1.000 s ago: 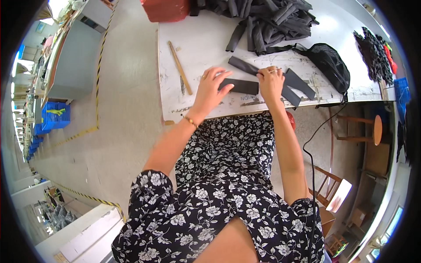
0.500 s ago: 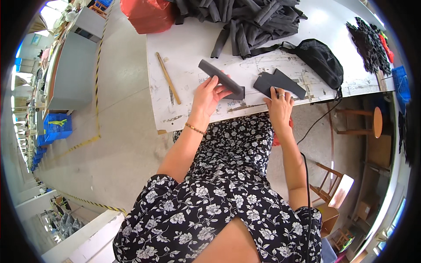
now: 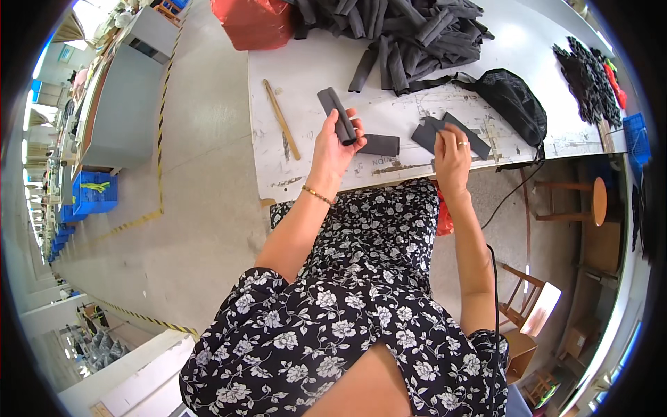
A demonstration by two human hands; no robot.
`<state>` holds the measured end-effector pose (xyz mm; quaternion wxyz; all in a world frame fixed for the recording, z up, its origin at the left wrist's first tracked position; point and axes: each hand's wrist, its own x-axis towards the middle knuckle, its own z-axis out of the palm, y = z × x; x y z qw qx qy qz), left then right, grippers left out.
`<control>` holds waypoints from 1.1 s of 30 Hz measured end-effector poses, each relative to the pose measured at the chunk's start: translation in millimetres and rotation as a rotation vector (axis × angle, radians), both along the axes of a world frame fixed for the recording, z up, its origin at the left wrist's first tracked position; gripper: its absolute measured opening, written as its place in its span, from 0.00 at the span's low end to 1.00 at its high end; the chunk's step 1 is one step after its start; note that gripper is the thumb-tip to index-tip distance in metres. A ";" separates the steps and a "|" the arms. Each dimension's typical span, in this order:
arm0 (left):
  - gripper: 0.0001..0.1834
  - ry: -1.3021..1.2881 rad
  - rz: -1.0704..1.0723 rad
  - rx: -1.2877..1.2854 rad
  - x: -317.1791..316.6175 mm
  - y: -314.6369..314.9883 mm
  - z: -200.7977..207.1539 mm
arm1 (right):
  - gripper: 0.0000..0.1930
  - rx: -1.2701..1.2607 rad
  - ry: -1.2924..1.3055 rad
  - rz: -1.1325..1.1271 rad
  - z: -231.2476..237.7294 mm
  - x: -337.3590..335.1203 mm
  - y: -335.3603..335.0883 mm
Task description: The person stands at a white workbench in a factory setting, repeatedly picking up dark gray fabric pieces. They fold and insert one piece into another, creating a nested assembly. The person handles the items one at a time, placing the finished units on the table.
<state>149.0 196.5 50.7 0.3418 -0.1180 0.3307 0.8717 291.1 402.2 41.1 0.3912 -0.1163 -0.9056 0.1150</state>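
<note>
My left hand (image 3: 337, 147) is wrapped round a dark grey folded fabric strip (image 3: 336, 111), raised above the table and tilted. My right hand (image 3: 453, 156) is closed over a loose group of flat dark grey pieces near the table's front edge. Its fingertips pinch a small dark piece (image 3: 433, 124) that looks partly lifted; the fingers hide some of it. Beneath lie another flat piece (image 3: 422, 137) and a longer one (image 3: 476, 144). Between my hands a single dark strip (image 3: 381, 144) lies flat on the white table (image 3: 319, 69).
At the back is a big heap of dark strips (image 3: 417, 42) beside a red bag (image 3: 257, 24). A wooden stick (image 3: 281, 119) lies left of my hands. To the right are a black mesh bag (image 3: 514, 104), a black bundle (image 3: 587, 83) and a stool (image 3: 599, 201).
The strip in my left hand has swung more upright, uncovering the flat strip on the table. My right hand has gone from pressing flat on the pieces to pinching one.
</note>
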 end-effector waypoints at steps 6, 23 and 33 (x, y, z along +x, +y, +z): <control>0.24 0.214 -0.112 -0.011 6.9 -6.2 5.3 | 0.09 -0.079 -0.032 0.317 41.1 -37.2 -74.5; 0.19 0.164 -0.005 -0.159 -20.8 -61.2 7.6 | 0.23 -0.960 -0.356 0.456 37.7 -6.4 -82.2; 0.12 0.091 0.023 -0.161 -27.0 -64.3 0.4 | 0.19 -0.644 -0.346 0.488 64.3 -2.9 -99.8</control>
